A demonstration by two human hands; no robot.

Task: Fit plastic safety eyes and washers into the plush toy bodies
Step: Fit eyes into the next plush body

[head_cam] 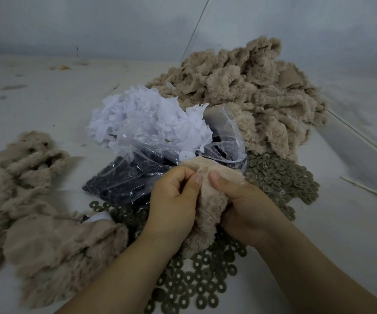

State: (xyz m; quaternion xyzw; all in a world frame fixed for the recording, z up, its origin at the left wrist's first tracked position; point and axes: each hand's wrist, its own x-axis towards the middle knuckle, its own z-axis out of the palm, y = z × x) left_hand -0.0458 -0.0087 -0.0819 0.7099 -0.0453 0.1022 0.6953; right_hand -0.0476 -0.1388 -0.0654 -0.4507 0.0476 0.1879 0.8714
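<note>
A beige plush toy body (208, 211) is held up between both hands in front of me. My left hand (174, 198) grips its left side with curled fingers, thumb pressed on the fabric. My right hand (244, 205) grips the right side, thumb on top near the left thumb. A clear plastic bag of black safety eyes (124, 180) lies just behind the hands. Several olive-grey washers (280, 177) are spread to the right, and more washers (194, 282) lie under my forearms. No eye or washer shows in either hand.
A big heap of beige plush bodies (251, 91) is at the back right. Another pile of plush bodies (35, 200) lies on the left. A mound of white fabric pieces (146, 118) sits on the bag. Thin white sticks (364, 189) lie at right on the grey table (47, 105).
</note>
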